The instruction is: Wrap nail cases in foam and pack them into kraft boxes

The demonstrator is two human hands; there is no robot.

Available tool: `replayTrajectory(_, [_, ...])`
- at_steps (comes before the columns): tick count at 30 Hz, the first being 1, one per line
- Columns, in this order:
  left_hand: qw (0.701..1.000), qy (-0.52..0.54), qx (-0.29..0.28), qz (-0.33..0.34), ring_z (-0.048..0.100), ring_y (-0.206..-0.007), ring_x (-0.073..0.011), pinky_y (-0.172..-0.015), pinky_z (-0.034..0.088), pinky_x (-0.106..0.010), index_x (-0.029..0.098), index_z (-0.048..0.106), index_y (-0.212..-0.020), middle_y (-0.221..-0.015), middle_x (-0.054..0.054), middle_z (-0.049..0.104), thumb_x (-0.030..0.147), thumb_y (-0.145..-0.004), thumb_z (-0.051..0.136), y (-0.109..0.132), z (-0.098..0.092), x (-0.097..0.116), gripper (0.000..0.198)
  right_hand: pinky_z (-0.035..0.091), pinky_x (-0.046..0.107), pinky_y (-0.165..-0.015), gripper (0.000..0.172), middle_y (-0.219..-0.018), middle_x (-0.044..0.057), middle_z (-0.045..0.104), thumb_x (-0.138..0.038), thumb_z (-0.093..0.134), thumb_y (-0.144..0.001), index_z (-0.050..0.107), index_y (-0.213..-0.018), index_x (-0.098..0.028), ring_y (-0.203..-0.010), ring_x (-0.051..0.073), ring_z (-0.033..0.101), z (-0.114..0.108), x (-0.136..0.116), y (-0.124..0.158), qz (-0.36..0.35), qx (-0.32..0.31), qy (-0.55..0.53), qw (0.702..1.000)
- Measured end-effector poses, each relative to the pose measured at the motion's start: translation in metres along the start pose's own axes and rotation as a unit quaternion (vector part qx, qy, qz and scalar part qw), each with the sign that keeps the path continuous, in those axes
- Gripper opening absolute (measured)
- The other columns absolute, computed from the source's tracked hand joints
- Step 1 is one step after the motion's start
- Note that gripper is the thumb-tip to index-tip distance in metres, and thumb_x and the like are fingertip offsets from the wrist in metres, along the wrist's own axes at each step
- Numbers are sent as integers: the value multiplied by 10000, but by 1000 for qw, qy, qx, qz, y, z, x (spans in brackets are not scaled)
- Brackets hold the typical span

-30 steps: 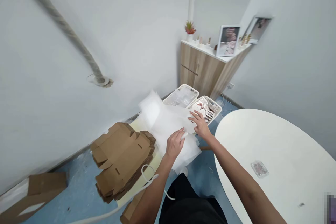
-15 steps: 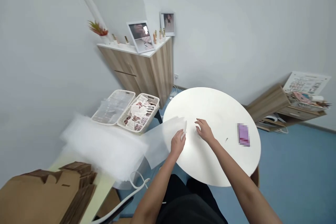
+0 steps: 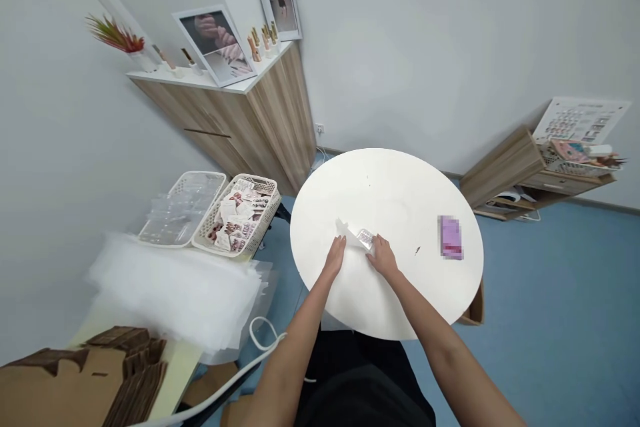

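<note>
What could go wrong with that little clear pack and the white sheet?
Maybe two things. The small clear pack is by the right hand and the thin white sheet by the left hand, so a clumsy push might slide the pack across the round table. Also, the sheet looks thin and its far corner sticks up, so it could crease or bend the wrong way.

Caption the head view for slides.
Left hand holds a white sheet, right hand touches a clear pack, over a round table.
</note>
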State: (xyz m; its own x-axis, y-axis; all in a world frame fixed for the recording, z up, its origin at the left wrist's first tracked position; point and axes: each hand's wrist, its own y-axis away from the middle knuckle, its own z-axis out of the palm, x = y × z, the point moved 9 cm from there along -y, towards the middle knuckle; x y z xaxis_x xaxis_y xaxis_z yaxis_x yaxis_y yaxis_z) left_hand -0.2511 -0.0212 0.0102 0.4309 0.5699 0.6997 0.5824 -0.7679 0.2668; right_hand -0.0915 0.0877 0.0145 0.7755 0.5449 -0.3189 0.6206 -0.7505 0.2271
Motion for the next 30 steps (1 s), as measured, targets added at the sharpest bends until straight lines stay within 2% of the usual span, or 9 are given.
replayTrajectory(3, [995, -65, -34, 60, 410, -1379, -214, -1064, 404, -368, 253, 377, -1466, -1530, -57, 376, 437, -1018, 217, 27, 6, -20, 511, 298, 433, -1120, 651, -1502, 202, 356, -296, 564, -831, 360, -1414, -87, -1387, 297, 321, 4, -11, -16, -15, -9, -5, 1000])
replayTrajectory(5, [984, -121, -61, 113, 301, -1436, -250, -1111, 351, -436, 256, 342, -1484, -1567, -68, 298, 494, -995, 288, 50, 13, -30, 547, 284, 466, -1123, 678, -1529, 185, 329, -309, 566, -816, 355, -1429, -111, -1395, 305, 316, 6, -14, -24, -23, -21, -21, 999])
replayTrajectory(8, [961, -197, -85, 173, 189, -1470, -299, -1161, 184, -578, 260, 221, -1528, -1592, -83, 229, 559, -956, 358, 76, 19, -39, 659, 315, 470, -1105, 590, -1534, 133, 349, -283, 451, -861, 377, -1435, -167, -1384, 277, 352, 2, -6, -31, -4, -3, -66, 998])
replayTrajectory(10, [951, -233, -72, 189, 155, -1476, -316, -1162, 86, -623, 266, 171, -1540, -1596, -88, 214, 577, -945, 365, 79, 14, -42, 699, 342, 434, -1091, 562, -1513, 120, 388, -241, 393, -870, 398, -1428, -174, -1366, 253, 385, -2, 1, -32, -2, 20, -83, 996])
replayTrajectory(16, [941, -290, -34, 172, 131, -1472, -361, -1148, 27, -647, 288, 189, -1536, -1597, -91, 216, 662, -871, 446, 49, -14, -54, 805, 296, 479, -1094, 690, -1543, 140, 328, -254, 509, -788, 364, -1459, -191, -1375, 308, 344, 5, -10, -31, -88, -16, -27, 996])
replayTrajectory(19, [939, -299, -24, 167, 119, -1473, -363, -1144, 16, -653, 289, 188, -1536, -1602, -92, 194, 658, -869, 457, 32, -27, -62, 808, 269, 504, -1098, 722, -1559, 151, 286, -297, 542, -799, 317, -1479, -206, -1392, 328, 297, 12, -17, -29, -91, -34, 2, 995])
replayTrajectory(22, [940, -300, -26, 163, 106, -1475, -365, -1135, 13, -668, 276, 178, -1538, -1607, -103, 162, 652, -872, 459, 20, -32, -66, 815, 309, 481, -1083, 709, -1493, 184, 374, -268, 536, -810, 309, -1473, -159, -1357, 322, 338, 12, -16, -29, -76, -14, -4, 997])
replayTrajectory(26, [936, -302, -39, 175, 89, -1475, -374, -1123, 24, -687, 261, 193, -1535, -1609, -114, 137, 635, -880, 463, 8, -23, -54, 802, 341, 491, -1077, 708, -1419, 190, 436, -225, 490, -817, 259, -1478, -120, -1327, 321, 357, -12, 2, -29, -57, 66, -41, 995])
replayTrajectory(30, [926, -307, -56, 210, 75, -1475, -384, -1109, 7, -704, 247, 206, -1532, -1608, -127, 122, 633, -866, 497, -5, 3, -26, 823, 297, 513, -1117, 750, -1463, 177, 391, -210, 486, -808, 200, -1497, -137, -1369, 308, 316, -44, 14, -23, -96, 110, -59, 988])
